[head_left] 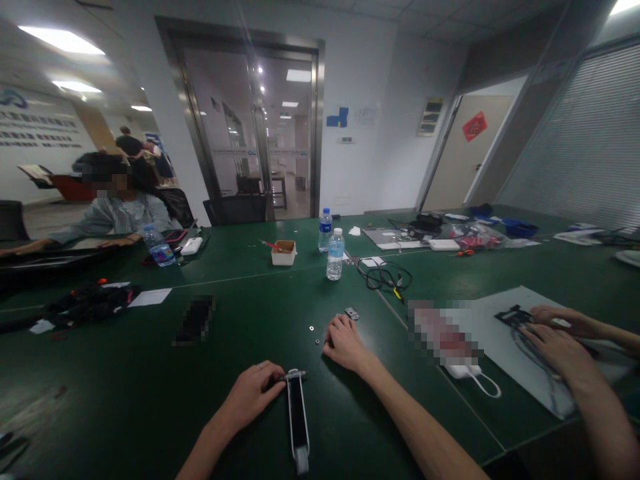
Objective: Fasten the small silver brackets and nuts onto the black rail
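Observation:
A long, narrow white-framed piece with a black middle point(299, 420) lies on the green table in front of me. A thin metal pin point(302, 376) crosses its far end. My left hand point(254, 395) is closed, thumb and fingers pinching the left end of that pin. To the right and farther out, my right hand point(345, 343) rests on the table with its fingers curled down. What is under its fingertips, if anything, is hidden. Just beyond it lies a small metal plate point(352, 313). A small ring point(311, 328) and a small nut-like part point(317, 342) lie left of it.
Two water bottles point(335, 255) and a small box point(283, 253) stand ahead. Black cables point(385, 273) lie right of them. A black phone-like object point(195, 320) lies left. At right, another person's hands point(560, 340) work over a pale board point(525, 300); another person point(125, 207) sits far left.

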`<state>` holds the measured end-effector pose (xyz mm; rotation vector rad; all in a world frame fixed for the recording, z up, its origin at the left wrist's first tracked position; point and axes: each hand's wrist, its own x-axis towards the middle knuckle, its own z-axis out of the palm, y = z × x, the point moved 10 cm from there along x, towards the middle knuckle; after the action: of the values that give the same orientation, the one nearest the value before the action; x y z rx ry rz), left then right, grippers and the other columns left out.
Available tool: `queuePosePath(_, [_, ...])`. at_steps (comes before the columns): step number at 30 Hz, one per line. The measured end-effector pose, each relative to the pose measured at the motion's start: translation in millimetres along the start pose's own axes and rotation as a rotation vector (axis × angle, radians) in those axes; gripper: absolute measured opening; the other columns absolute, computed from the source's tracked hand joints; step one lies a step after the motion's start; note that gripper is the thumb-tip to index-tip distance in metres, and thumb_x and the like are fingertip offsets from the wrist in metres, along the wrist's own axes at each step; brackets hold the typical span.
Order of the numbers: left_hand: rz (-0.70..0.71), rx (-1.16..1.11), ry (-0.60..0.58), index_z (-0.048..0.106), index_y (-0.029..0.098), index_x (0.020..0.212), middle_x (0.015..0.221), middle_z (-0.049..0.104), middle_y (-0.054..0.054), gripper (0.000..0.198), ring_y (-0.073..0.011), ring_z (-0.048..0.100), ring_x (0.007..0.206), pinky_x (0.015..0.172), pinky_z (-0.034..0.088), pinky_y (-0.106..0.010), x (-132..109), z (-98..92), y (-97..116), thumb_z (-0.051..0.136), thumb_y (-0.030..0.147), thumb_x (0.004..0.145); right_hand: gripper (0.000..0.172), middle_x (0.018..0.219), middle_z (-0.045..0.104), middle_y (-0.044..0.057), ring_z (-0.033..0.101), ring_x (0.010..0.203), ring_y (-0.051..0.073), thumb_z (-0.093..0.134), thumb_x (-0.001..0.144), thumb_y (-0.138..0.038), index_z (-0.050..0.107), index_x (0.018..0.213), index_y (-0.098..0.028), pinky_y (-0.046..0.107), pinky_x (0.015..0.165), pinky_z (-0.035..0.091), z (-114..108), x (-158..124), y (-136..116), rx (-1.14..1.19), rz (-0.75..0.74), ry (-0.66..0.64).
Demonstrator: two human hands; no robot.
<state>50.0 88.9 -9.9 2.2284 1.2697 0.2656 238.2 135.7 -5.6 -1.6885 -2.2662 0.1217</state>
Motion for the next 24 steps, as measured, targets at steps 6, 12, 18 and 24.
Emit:
queuePosePath(6, [-0.005, -0.011, -0.007, 0.065, 0.023, 0.107, 0.097, 0.062, -0.002, 0.025, -0.0192, 0.055, 0.081, 0.072, 0.045, -0.029, 0, 0.9, -3, 0.049, 0.035, 0.092, 0.007, 0.092, 0.062, 0.008, 0.046, 0.102, 0.025, 0.057, 0.081, -0.023, 0.061, 0.08, -0.017, 0.038, 0.093, 0.031, 0, 0, -3, 0.002, -0.031, -0.001])
queuePosePath(12, [0.004, -0.022, 0.001, 0.066, 0.022, 0.106, 0.097, 0.062, -0.002, 0.025, -0.0185, 0.055, 0.08, 0.072, 0.045, -0.028, 0, 1.8, -4, 0.05, 0.035, 0.091, 0.005, 0.086, 0.066, 0.004, 0.05, 0.094, 0.022, 0.056, 0.081, -0.016, 0.059, 0.084, -0.018, 0.036, 0.088, 0.031, -1, -1, -11, 0.023, -0.082, -0.024])
queuePosePath(18, [0.024, -0.03, 0.064, 0.065, 0.022, 0.105, 0.096, 0.062, -0.002, 0.024, -0.018, 0.055, 0.077, 0.07, 0.045, -0.027, -1, -4.3, -5, 0.052, 0.037, 0.09, 0.01, 0.088, 0.065, 0.002, 0.05, 0.095, 0.019, 0.056, 0.083, -0.012, 0.058, 0.088, -0.019, 0.032, 0.086, 0.033, -13, -7, -37, 0.118, -0.205, 0.069])
queuePosePath(24, [0.097, -0.074, 0.156, 0.064, 0.021, 0.103, 0.094, 0.061, -0.002, 0.023, -0.0168, 0.055, 0.073, 0.066, 0.046, -0.026, -3, -9.9, 2, 0.049, 0.035, 0.093, 0.005, 0.087, 0.066, 0.002, 0.052, 0.092, 0.018, 0.06, 0.086, -0.016, 0.059, 0.088, -0.02, 0.031, 0.081, 0.036, -14, -25, -86, 0.263, -0.432, 0.126])
